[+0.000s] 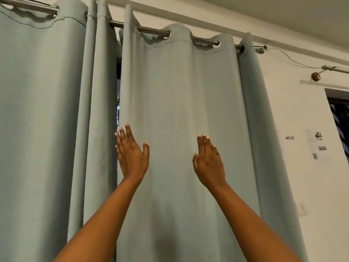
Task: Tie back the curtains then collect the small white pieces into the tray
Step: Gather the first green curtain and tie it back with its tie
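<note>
Two pale grey-green curtains hang from a metal rod (pixel 202 39). The left curtain (pixel 41 120) fills the left side. The right curtain (pixel 179 101) hangs in the middle, with a narrow dark gap between the two. My left hand (pixel 132 154) is raised with fingers spread, at the right curtain's inner edge beside the gap. My right hand (pixel 208 161) is raised flat in front of the right curtain's middle, holding nothing. Both forearms reach up from below. No tray, tie-back or small white pieces are in view.
A white wall (pixel 294 110) lies right of the curtains, with a "WS-02" label (pixel 289 138) and a paper sheet (pixel 318 146) stuck on it. A thin wire runs from the rod's end to a brass fitting (pixel 315 76). A dark window edge (pixel 340 120) shows far right.
</note>
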